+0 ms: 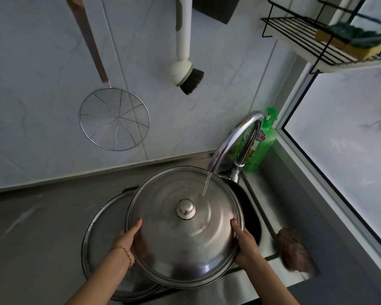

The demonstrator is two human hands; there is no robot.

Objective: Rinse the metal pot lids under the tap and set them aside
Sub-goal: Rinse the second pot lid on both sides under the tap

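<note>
A large domed metal pot lid (pixel 174 243) with a round knob is held over the sink, dome side up. My left hand (pixel 128 238) grips its left rim and my right hand (pixel 244 243) grips its right rim, thumbs lying on top. Water runs from the curved chrome tap (pixel 233 137) onto the lid's upper right part. A second, flatter metal lid (pixel 101 234) lies underneath to the left, partly hidden by the held lid.
A green dish soap bottle (pixel 264 139) stands behind the tap. A brown scrubber (pixel 293 252) lies on the sink's right ledge. A wire skimmer (pixel 114 118) and a brush (pixel 188 75) hang on the tiled wall. A black rack (pixel 312 45) holds a sponge at the upper right.
</note>
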